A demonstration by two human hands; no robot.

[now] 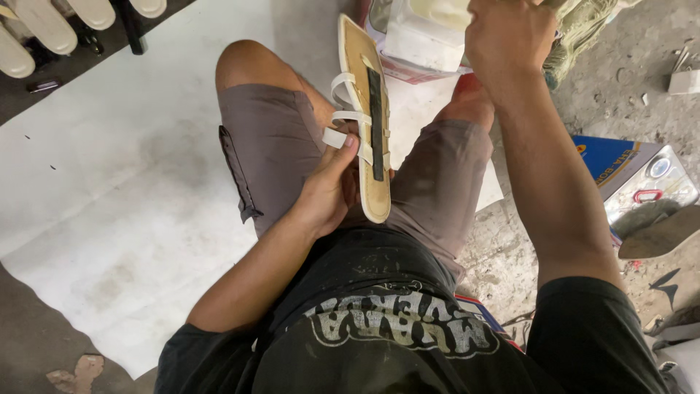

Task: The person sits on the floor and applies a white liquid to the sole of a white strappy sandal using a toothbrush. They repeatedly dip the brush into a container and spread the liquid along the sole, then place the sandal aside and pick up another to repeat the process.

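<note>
While left hand clamps sandal sole (edge-on), right hand's grip unclear.

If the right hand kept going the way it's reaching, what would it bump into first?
Probably the white plastic container ahead of the knees: the right hand is already at its rim, though depth is hard to judge. The left hand holds the sandal sole.

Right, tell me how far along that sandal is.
Done: white straps are folded over the upturned insole, with a dark strip down its middle. In hand: the left hand holds the insole on the lap; the right hand reaches a white container. Left: no outer sole attached yet.
</note>
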